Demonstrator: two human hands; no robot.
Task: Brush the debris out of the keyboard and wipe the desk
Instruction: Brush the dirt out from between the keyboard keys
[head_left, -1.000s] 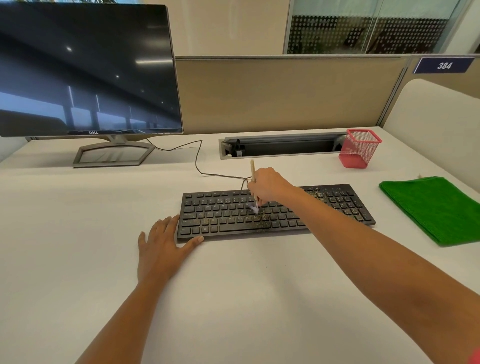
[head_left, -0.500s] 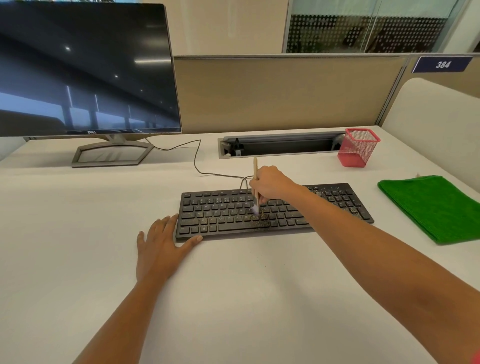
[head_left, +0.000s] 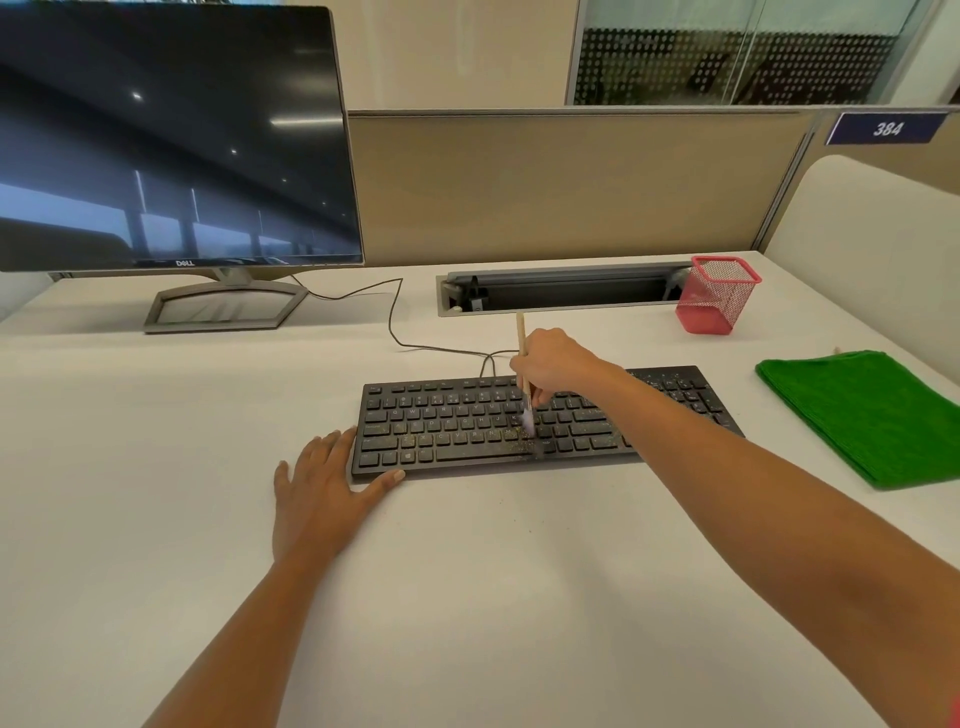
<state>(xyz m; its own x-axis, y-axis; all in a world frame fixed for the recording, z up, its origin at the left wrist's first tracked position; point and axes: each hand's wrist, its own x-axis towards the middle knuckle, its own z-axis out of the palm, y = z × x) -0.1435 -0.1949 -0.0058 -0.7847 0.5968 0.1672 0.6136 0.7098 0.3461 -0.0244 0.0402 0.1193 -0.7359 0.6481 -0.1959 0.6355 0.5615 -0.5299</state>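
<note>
Change since the earlier frames: brush bristles (head_left: 528, 423) shifted slightly toward 3 o'clock along the middle key rows; left hand and keyboard unmoved. Item: black keyboard (head_left: 457, 431), lying at the centre of the white desk (head_left: 467, 597), cable (head_left: 397, 322) running off toward 11 o'clock. Item: right hand (head_left: 556, 364), fingers curled and pinching the wooden brush (head_left: 521, 338) low on its handle, which stands nearly upright with the bristles down on the keys. Item: left hand (head_left: 322, 493), flat on the desk at the keyboard's 8 o'clock corner, fingers straight and lightly spread, fingertips against the left edge, thumb along the front edge. Item: debris (head_left: 519, 444), yellowish specks gathered on the lower rows just at 6 o'clock of the bristles; a few more near the number pad at 3 o'clock. Item: green cloth (head_left: 862, 415), folded, at 3 o'clock of the keyboard, untouched. Also present: Dell monitor (head_left: 166, 135) at 10 o'clock, red mesh pen holder (head_left: 719, 296) at 1 o'clock. Handling note, as judgement: the brushing step is under way and wiping not yet begun. Short, light strokes toward 6 o'clock, bristles angled into the gaps between keys, should carry the specks off the front edge onto the desk for the cloth; the left hand should keep bracing so the keyboard does not slide.
</note>
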